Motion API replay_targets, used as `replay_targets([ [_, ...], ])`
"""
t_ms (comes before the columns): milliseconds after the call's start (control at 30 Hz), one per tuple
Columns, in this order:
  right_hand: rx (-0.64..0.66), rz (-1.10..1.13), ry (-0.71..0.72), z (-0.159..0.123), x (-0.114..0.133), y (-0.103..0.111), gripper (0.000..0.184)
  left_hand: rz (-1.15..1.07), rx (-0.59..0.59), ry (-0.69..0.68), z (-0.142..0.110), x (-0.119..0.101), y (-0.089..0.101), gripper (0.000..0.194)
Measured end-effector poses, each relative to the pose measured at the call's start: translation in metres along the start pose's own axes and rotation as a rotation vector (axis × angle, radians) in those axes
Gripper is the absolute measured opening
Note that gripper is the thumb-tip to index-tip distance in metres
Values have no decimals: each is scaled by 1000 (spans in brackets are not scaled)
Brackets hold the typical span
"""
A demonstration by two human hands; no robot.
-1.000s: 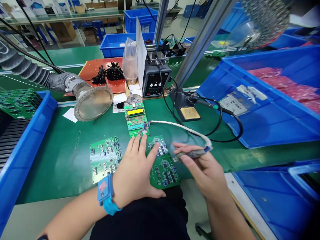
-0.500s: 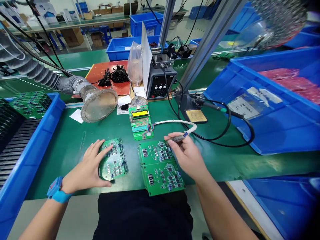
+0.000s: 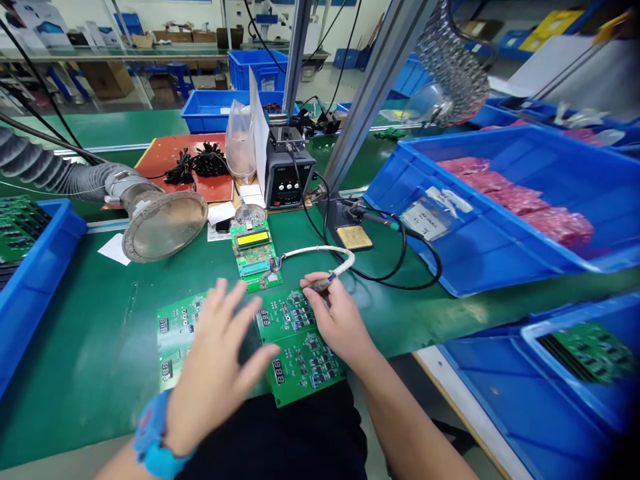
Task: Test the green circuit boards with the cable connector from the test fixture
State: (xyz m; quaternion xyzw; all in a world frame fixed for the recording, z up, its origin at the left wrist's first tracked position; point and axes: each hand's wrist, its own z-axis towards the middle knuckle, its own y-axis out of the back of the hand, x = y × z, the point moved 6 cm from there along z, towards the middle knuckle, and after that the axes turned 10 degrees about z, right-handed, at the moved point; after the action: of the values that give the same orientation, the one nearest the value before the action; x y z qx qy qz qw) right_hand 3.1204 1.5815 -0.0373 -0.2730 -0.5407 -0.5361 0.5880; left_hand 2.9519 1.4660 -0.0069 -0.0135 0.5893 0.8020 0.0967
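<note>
My left hand (image 3: 220,340), fingers spread and slightly blurred, hovers over the gap between two sets of circuit boards and holds nothing. Behind it lies the left circuit board (image 3: 173,333), partly covered by the hand. The right circuit board (image 3: 295,343) lies at the table's front edge, with two digit displays and small parts on it. My right hand (image 3: 337,320) pinches a probe (image 3: 321,285) wired by a white cable (image 3: 345,257), its tip over the top of the right board. That cable runs to a green test board (image 3: 255,257) with a lit yellow screen.
A fume hose nozzle (image 3: 165,227) stands at left, near a blue bin of boards (image 3: 55,253). Behind are a soldering station (image 3: 290,173) and an iron holder (image 3: 353,230). A large blue bin (image 3: 480,247) with pink bags is at right; more boards (image 3: 590,350) sit in a lower bin.
My left hand has lifted off the left board and moved right, toward the right board. The right hand keeps its pinch on the probe. The whole view has turned to the right.
</note>
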Motion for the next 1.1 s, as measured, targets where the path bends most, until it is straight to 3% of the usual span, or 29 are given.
replay_targets([
  [100, -2, -7, 26, -1, 1, -1, 13, -136, 95, -143, 15, -45, -17, 54],
  [167, 1, -9, 35, -1, 0, -2, 12, -168, 151, -173, 18, -54, -29, 63],
  [400, -57, 30, 17, 7, -7, 2, 6, -224, 150, -132, 16, -49, -35, 56],
  [900, 53, 102, -42, 6, -14, 2, 10, -261, 146, -120, 18, -51, -34, 61],
  [1000, 59, 100, -48, 6, -15, 3, 10, -255, 142, -126, 17, -50, -34, 68],
  [1100, 60, 92, -45, 6, -13, 3, 11, -273, 126, -147, 17, -49, -33, 91],
])
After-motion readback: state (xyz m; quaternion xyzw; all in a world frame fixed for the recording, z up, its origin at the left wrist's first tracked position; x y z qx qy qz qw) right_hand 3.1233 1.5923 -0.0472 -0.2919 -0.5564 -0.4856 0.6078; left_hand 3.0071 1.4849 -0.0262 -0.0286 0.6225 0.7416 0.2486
